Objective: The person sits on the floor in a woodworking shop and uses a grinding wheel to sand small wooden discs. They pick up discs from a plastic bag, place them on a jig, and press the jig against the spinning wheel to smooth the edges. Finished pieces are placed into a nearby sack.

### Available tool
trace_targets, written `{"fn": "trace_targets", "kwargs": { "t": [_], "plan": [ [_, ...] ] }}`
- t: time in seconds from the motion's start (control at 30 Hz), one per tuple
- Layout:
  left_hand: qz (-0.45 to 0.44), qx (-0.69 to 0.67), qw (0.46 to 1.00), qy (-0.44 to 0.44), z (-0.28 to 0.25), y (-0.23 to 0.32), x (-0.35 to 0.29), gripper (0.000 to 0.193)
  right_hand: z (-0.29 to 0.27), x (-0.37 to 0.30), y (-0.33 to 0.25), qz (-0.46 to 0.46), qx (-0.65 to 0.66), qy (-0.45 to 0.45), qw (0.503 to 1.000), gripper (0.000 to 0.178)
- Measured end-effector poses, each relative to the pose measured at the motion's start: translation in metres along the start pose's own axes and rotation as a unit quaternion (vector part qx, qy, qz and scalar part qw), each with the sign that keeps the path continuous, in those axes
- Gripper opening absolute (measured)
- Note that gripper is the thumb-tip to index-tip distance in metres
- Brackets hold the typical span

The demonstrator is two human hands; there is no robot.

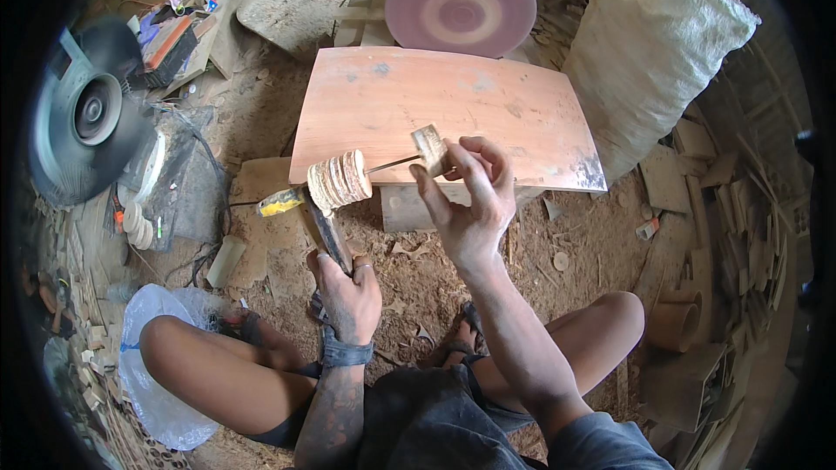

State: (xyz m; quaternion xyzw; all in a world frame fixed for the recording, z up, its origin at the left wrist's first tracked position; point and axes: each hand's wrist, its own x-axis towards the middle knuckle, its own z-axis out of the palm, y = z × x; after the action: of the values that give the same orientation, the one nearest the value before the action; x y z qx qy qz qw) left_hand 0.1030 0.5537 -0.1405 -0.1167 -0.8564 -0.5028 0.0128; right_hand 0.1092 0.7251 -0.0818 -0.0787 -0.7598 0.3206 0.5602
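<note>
My left hand (350, 300) is wrapped round a dark stick-like handle (333, 239) that rises from the fist. At its upper end sits a stack of several round wooden discs (341, 177), beside a piece with a yellow tip (280, 202). A thin metal rod (396, 163) sticks out of the stack to the right. Between thumb and fingers, my right hand (475, 204) pinches a small wooden block (428, 146) at the rod's far end. Whether the rod passes into the block cannot be made out. Both hands are just in front of the wooden board's near edge.
Ahead lies a reddish wooden board (435, 96), with a large round sanding disc (461, 30) behind it. A fan (91, 109) stands at left, a white sack (653, 52) at right. Sawdust and scraps cover the floor; wood pieces (749, 244) are heaped at right.
</note>
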Motion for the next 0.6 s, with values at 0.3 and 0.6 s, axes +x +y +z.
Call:
{"fn": "trace_targets", "kwargs": {
  "t": [0.3, 0.6],
  "plan": [
    [-0.196, -0.324, 0.923, -0.072, 0.047, 0.032, 0.015, 0.024, -0.07, 0.056, -0.008, -0.127, -0.024, -0.128, 0.983, 0.04],
    [-0.119, -0.443, 0.888, 0.032, 0.051, 0.084, 0.083, 0.037, -0.265, 0.377, 0.172, -0.351, -0.592, 0.075, 0.722, 0.061]
  ]
}}
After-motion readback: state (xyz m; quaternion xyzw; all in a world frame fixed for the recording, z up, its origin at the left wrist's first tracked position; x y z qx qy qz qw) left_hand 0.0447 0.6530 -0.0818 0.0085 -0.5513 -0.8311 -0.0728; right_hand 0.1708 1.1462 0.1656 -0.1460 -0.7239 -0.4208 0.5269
